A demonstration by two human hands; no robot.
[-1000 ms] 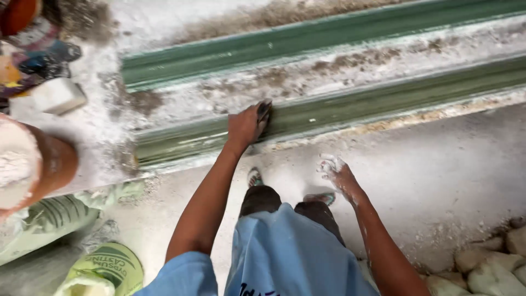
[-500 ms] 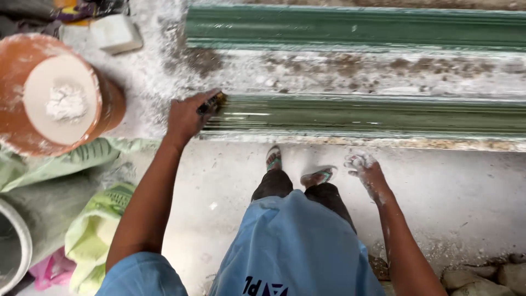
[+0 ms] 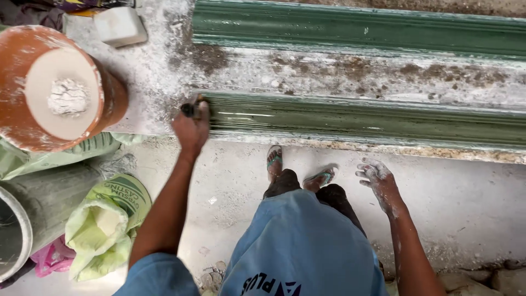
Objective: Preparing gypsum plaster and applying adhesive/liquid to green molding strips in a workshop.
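The left hand (image 3: 192, 129) was clamped on a small dark brush (image 3: 190, 109) at the long green ridged mould's (image 3: 372, 118) end; the plaster-dusted right hand (image 3: 378, 178) hung open. A slip risked smearing its wet coat.

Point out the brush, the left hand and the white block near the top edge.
brush (image 3: 189, 109), head view, dark end showing above the fist.
left hand (image 3: 192, 130), head view, back of the hand.
white block (image 3: 119, 25), head view, top face.
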